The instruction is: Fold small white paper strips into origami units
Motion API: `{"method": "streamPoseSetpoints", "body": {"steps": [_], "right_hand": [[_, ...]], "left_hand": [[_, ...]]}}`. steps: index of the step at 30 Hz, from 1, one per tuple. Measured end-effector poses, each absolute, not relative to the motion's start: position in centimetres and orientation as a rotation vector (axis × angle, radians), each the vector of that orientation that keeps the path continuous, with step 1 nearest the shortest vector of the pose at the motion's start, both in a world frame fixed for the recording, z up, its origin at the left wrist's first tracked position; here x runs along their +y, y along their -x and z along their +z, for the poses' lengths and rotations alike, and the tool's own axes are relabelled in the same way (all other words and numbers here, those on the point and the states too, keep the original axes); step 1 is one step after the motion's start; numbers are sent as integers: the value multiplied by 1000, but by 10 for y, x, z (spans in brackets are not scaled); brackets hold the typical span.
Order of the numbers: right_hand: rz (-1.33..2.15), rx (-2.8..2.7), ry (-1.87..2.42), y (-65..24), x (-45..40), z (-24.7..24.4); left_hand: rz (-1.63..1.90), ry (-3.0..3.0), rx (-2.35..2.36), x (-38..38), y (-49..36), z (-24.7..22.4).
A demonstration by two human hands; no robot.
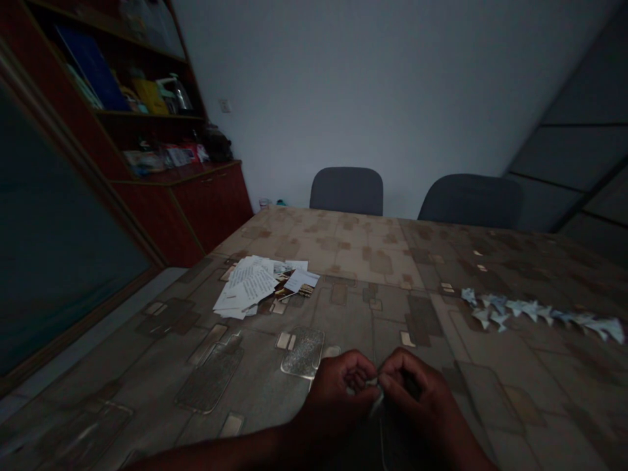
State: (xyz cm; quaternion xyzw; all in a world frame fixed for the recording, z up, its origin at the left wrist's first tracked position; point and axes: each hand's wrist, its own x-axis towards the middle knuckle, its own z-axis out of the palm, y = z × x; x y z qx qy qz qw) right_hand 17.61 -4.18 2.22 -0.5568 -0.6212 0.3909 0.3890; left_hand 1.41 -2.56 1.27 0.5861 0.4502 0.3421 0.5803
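The table [353, 239] carries, ahead and left of the left hand [341, 386], a paper pile [249, 284]; ahead and right of the right hand [428, 391], folded papers [527, 309]. Smallest, pinched between both hands' fingertips, is a pale piece [373, 381], probably paper: likely featherlight, easily torn, best held by its edges.

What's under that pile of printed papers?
Brown pieces peek from under a pale paper at right; patterned tablecloth surrounds the pile. Anything beneath its middle is covered.
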Motion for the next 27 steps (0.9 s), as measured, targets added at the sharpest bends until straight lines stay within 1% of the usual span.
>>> {"method": "streamPoseSetpoints", "body": {"steps": [10, 13, 18, 21, 24, 27], "right_hand": [[987, -1561, 1367, -177, -40, 23], [977, -1552, 1360, -179, -39, 25], [1065, -1558, 1367, -179, -40, 21], [1028, -1554, 1380, -178, -41, 19], [973, -1545, 1398, -178, -42, 19], [990, -1500, 1397, -178, -42, 20]], "left_hand": [[913, -1409, 1067, -24, -14, 14], [991, -1499, 1034, -25, -13, 12], [1054, -1694, 931, -26, -10, 8], [986, -1584, 1001, -26, -11, 11], [841, -1427, 1061, -24, -13, 16], [757, -1387, 1063, -24, -13, 18]]}}
